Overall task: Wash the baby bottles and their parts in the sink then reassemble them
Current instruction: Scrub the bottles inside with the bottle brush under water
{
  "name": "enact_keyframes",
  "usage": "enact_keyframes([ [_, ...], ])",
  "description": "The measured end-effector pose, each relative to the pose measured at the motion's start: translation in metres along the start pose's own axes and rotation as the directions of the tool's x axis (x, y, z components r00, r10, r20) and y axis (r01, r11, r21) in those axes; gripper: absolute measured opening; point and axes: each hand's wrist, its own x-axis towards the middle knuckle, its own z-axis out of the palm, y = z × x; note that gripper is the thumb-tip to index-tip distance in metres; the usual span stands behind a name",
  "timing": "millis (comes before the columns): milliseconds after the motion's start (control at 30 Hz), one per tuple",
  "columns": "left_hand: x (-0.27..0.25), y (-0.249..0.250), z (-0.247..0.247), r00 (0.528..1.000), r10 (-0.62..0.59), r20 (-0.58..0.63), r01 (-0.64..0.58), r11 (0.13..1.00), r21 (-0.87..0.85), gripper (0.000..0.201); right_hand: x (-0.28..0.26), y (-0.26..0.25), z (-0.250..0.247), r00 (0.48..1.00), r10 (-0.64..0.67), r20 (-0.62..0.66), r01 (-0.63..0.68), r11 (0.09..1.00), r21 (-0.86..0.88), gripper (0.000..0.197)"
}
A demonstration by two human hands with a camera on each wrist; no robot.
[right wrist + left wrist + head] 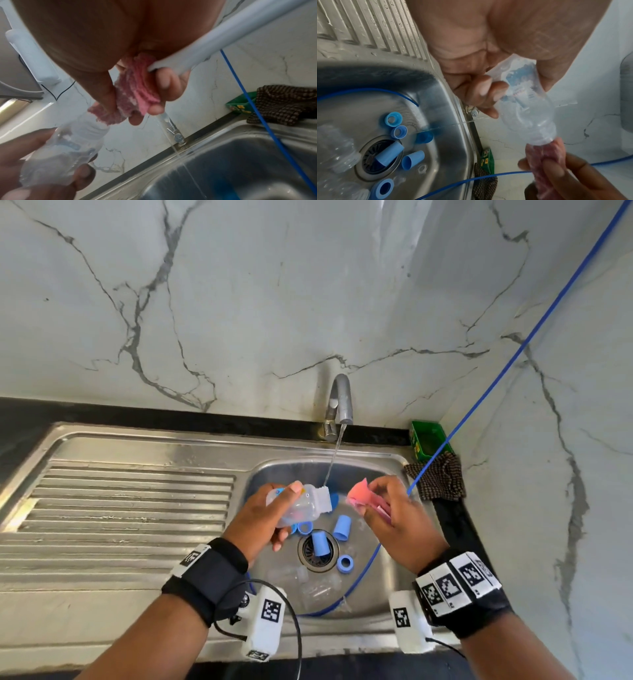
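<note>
My left hand point(270, 515) grips a clear baby bottle point(301, 503) on its side over the sink basin point(387, 542), its open neck pointing right under the running stream. The same bottle point(527, 105) fills the left wrist view, neck down toward the pink cloth point(542, 155). My right hand point(394, 515) pinches that pink scrub cloth point(359, 494) just right of the bottle's mouth. In the right wrist view the cloth point(135, 92) meets the bottle neck point(82, 135). Blue caps point(342, 528) and blue rings point(345, 564) lie round the drain point(318, 553), with clear bottles point(339, 152) beside them.
The tap point(339, 402) runs a thin stream into the basin. A ribbed draining board point(120, 508) lies to the left. A green box point(428, 438) and a checked rag point(442, 477) sit at the back right corner. A blue cord point(479, 402) crosses the sink.
</note>
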Motion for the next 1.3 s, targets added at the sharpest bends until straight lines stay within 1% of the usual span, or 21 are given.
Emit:
enact_keyframes([
  [33,0.0,0.0,0.001,1.0,-0.008,0.004,0.008,1.0,-0.008,0.073,-0.001,-0.004,0.0,1.0,-0.024,-0.001,0.024,0.999,-0.037,0.027],
  [100,-0.001,0.0,0.004,1.0,-0.021,0.022,0.021,1.0,-0.009,0.069,-0.002,-0.016,0.001,0.993,-0.122,-0.011,0.121,0.992,-0.035,0.026],
  [167,-0.003,0.001,0.008,1.0,-0.013,0.015,0.013,1.0,-0.013,0.063,-0.004,-0.025,0.003,0.978,-0.209,-0.024,0.21,0.977,0.045,0.024],
  [200,-0.003,0.0,0.009,1.0,-0.005,0.002,0.005,1.0,-0.021,0.059,-0.004,-0.028,0.003,0.975,-0.22,-0.008,0.22,0.97,0.099,0.02],
  [233,-0.003,0.0,0.01,1.0,0.004,-0.008,-0.004,1.0,-0.031,0.054,-0.005,-0.03,0.002,0.974,-0.223,0.026,0.217,0.964,0.152,0.018],
  [300,-0.004,0.0,0.009,1.0,0.002,-0.029,-0.004,0.998,-0.056,0.047,-0.006,-0.029,-0.004,0.957,-0.258,0.132,0.223,0.946,0.234,0.027],
  [333,-0.005,0.0,0.008,0.999,-0.004,-0.045,0.001,0.998,-0.061,0.045,-0.006,-0.027,-0.008,0.937,-0.286,0.2,0.233,0.94,0.249,0.033],
  [367,-0.005,0.0,0.008,0.998,-0.01,-0.066,0.006,0.998,-0.061,0.045,-0.006,-0.025,-0.013,0.912,-0.315,0.263,0.252,0.936,0.247,0.039],
  [433,-0.007,0.0,0.011,0.995,-0.016,-0.099,0.011,0.999,-0.053,0.048,-0.005,-0.02,-0.023,0.874,-0.355,0.333,0.301,0.931,0.205,0.052],
  [467,-0.008,0.0,0.014,0.994,-0.021,-0.111,0.015,0.999,-0.051,0.048,-0.003,-0.018,-0.027,0.871,-0.359,0.336,0.317,0.932,0.175,0.056],
  [533,-0.008,0.0,0.021,0.992,-0.033,-0.121,0.028,0.999,-0.046,0.049,0.003,-0.012,-0.031,0.901,-0.319,0.293,0.279,0.945,0.169,0.058],
  [567,-0.008,0.0,0.024,0.992,-0.036,-0.121,0.031,0.999,-0.044,0.048,0.006,-0.01,-0.033,0.924,-0.272,0.269,0.221,0.953,0.206,0.054],
  [633,-0.008,0.002,0.031,0.992,-0.035,-0.117,0.031,0.999,-0.036,0.046,0.01,-0.004,-0.038,0.941,-0.214,0.262,0.141,0.952,0.271,0.036],
  [700,-0.006,0.003,0.035,0.992,-0.033,-0.118,0.032,0.999,-0.014,0.04,0.011,0.0,-0.04,0.936,-0.239,0.26,0.169,0.949,0.265,0.023],
  [800,-0.002,0.003,0.041,0.987,-0.034,-0.154,0.039,0.999,0.035,0.034,0.012,0.003,-0.037,0.919,-0.329,0.217,0.279,0.932,0.231,0.018],
  [900,0.001,0.002,0.046,0.985,-0.041,-0.169,0.053,0.996,0.067,0.039,0.014,0.01,-0.029,0.9,-0.408,0.154,0.383,0.908,0.168,0.024],
  [967,0.002,0.003,0.049,0.987,-0.051,-0.152,0.064,0.995,0.082,0.038,0.017,0.014,-0.028,0.916,-0.377,0.139,0.35,0.919,0.181,0.026],
  [1100,0.004,0.007,0.054,0.994,-0.032,-0.106,0.048,0.988,0.148,0.04,0.02,0.016,-0.028,0.949,-0.27,0.164,0.226,0.943,0.243,0.033],
  [1167,0.008,0.007,0.057,0.995,-0.043,-0.087,0.056,0.987,0.15,0.042,0.023,0.016,-0.031,0.957,-0.225,0.181,0.173,0.949,0.265,0.044],
  [1233,0.01,0.005,0.058,0.995,-0.062,-0.084,0.073,0.987,0.144,0.042,0.025,0.014,-0.036,0.955,-0.193,0.223,0.137,0.96,0.245,0.054],
  [1300,0.01,0.003,0.059,0.994,-0.087,-0.072,0.096,0.986,0.139,0.041,0.027,0.01,-0.041,0.936,-0.226,0.271,0.175,0.964,0.2,0.059],
])
